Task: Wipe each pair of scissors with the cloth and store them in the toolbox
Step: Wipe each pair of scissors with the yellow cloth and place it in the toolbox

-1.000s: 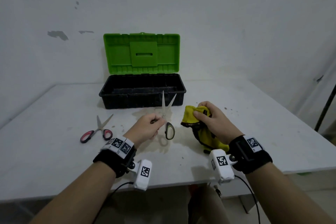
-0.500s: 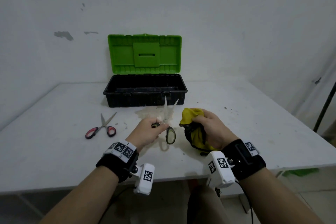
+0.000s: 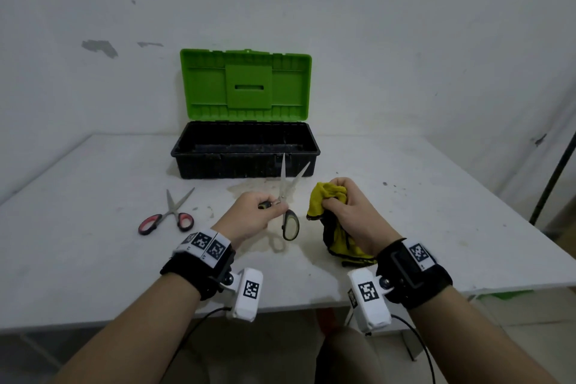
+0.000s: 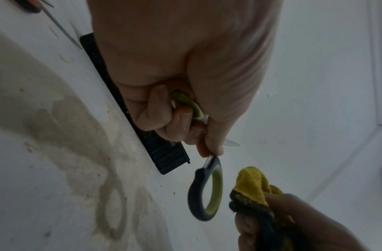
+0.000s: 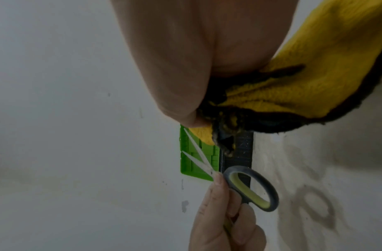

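Observation:
My left hand (image 3: 258,212) grips one handle of the grey-and-green scissors (image 3: 289,221) above the table, blades spread and pointing up toward the toolbox. Their other handle loop (image 4: 207,191) hangs free below my fingers (image 4: 181,118). To the right, my right hand (image 3: 346,212) clutches a bunched yellow cloth (image 3: 327,193) with a dark edge (image 5: 314,81), a small gap from the blades (image 5: 198,152). A second pair of scissors with red handles (image 3: 166,218) lies open on the table to the left. The black toolbox (image 3: 246,162) stands behind with its green lid (image 3: 246,84) raised.
The white table (image 3: 436,212) carries stains and specks around the hands. Its front edge runs just below my wrists. A white wall stands right behind the toolbox. A dark pole (image 3: 554,171) leans at the far right.
My right hand has lifted the cloth and bunched it tighter, a little nearer the scissors. The left hand holds the scissors much as before.

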`<action>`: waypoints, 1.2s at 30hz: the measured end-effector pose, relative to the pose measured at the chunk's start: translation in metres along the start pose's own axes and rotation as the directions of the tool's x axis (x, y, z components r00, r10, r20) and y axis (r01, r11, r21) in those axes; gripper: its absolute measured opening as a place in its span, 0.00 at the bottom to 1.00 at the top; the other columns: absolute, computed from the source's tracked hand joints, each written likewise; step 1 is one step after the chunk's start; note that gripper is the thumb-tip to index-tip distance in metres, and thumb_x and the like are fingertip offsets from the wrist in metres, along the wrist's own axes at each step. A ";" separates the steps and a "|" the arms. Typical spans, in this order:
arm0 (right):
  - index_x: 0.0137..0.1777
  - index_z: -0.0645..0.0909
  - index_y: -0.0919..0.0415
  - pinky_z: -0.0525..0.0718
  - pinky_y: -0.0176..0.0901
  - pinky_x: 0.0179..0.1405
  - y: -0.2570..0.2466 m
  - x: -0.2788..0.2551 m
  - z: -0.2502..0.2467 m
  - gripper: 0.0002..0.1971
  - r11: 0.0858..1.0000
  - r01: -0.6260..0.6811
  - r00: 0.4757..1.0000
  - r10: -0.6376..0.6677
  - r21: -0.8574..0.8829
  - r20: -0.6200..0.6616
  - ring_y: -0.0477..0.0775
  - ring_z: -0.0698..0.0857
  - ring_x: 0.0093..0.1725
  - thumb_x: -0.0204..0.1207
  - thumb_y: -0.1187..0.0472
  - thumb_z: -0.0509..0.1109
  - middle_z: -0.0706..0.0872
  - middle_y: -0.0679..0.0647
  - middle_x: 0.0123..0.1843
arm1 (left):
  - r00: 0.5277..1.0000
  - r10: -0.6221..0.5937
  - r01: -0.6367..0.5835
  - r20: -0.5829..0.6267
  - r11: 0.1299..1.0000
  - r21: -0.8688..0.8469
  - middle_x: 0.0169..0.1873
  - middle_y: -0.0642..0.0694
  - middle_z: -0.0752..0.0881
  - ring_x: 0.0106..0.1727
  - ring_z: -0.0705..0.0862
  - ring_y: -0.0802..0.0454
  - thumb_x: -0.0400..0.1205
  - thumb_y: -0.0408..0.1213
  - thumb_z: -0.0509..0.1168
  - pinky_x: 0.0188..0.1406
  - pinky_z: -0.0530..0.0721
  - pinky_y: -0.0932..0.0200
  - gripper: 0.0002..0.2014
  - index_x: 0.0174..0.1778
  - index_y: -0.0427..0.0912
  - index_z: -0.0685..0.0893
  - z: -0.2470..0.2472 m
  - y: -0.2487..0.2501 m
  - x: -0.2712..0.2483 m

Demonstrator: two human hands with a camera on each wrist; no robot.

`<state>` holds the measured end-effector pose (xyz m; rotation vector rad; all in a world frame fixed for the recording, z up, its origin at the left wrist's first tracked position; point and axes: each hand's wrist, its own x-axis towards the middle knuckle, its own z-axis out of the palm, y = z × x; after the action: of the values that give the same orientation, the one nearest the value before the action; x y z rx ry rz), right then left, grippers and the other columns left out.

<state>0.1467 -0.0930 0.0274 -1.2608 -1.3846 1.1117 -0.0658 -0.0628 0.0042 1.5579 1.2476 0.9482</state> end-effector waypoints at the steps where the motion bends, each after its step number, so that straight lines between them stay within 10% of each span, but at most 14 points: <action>1: 0.59 0.72 0.62 0.86 0.54 0.49 -0.002 -0.001 0.001 0.12 1.000 0.006 1.000 -0.006 -0.013 0.001 0.60 0.90 0.44 0.78 0.65 0.67 0.89 0.64 0.45 | 1.000 -0.004 0.004 0.001 1.000 0.004 0.22 0.55 0.72 0.23 0.68 0.59 0.84 0.41 0.71 0.21 0.68 0.70 0.12 0.42 0.36 0.87 0.000 0.000 0.000; 4: 0.59 0.75 0.61 0.84 0.60 0.58 -0.013 -0.007 0.004 0.12 0.998 0.043 0.999 -0.042 -0.039 0.028 0.64 0.88 0.51 0.81 0.56 0.62 0.88 0.66 0.50 | 0.999 -0.017 0.017 0.030 1.000 0.014 0.26 0.53 0.75 0.26 0.70 0.57 0.85 0.45 0.69 0.23 0.69 0.67 0.12 0.38 0.44 0.88 0.001 0.002 0.000; 8: 0.55 0.75 0.76 0.80 0.62 0.45 -0.024 -0.019 0.006 0.16 0.959 0.233 0.972 -0.223 -0.161 0.077 0.72 0.80 0.46 0.89 0.63 0.49 0.81 0.73 0.45 | 0.999 -0.002 0.001 0.042 1.000 0.029 0.25 0.53 0.76 0.27 0.71 0.56 0.85 0.47 0.68 0.23 0.69 0.67 0.12 0.38 0.48 0.88 0.005 0.005 -0.001; 13: 0.75 0.72 0.47 0.83 0.40 0.39 -0.002 -0.015 0.000 0.20 0.934 0.176 0.982 -0.189 -0.312 -0.015 0.48 0.84 0.38 0.84 0.58 0.64 0.85 0.52 0.52 | 0.998 -0.012 0.010 0.055 0.999 0.035 0.26 0.51 0.74 0.24 0.69 0.58 0.81 0.45 0.75 0.20 0.68 0.70 0.10 0.36 0.46 0.86 0.008 0.006 -0.002; 17: 0.61 0.82 0.48 0.82 0.36 0.52 0.006 -0.014 -0.003 0.13 0.839 0.285 0.942 -0.335 -0.463 -0.028 0.40 0.84 0.52 0.78 0.58 0.73 0.84 0.43 0.55 | 0.996 -0.033 0.025 0.085 0.996 0.090 0.28 0.50 0.75 0.24 0.70 0.59 0.79 0.43 0.77 0.20 0.68 0.70 0.11 0.40 0.38 0.88 0.010 0.005 -0.001; 23: 0.47 0.86 0.63 0.78 0.24 0.45 0.016 -0.010 0.004 0.04 0.695 0.455 0.849 -0.527 -0.557 0.036 0.36 0.82 0.47 0.73 0.69 0.76 0.79 0.46 0.47 | 0.994 -0.039 0.026 0.106 0.992 0.125 0.26 0.51 0.73 0.23 0.69 0.59 0.77 0.45 0.78 0.21 0.67 0.68 0.14 0.34 0.42 0.84 0.016 0.006 0.001; 36: 0.52 0.89 0.61 0.81 0.43 0.41 0.021 0.009 -0.001 0.06 0.489 0.464 0.786 -0.612 -0.738 0.089 0.53 0.80 0.42 0.78 0.64 0.73 0.80 0.54 0.46 | 0.991 0.006 -0.032 0.131 0.980 0.196 0.27 0.52 0.77 0.26 0.73 0.57 0.73 0.51 0.80 0.32 0.72 0.60 0.21 0.39 0.34 0.86 0.020 0.006 0.005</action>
<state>0.1509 -0.0829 0.0077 -1.2440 -1.9845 -0.0721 -0.0448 -0.0622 0.0038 1.7600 1.2662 0.7390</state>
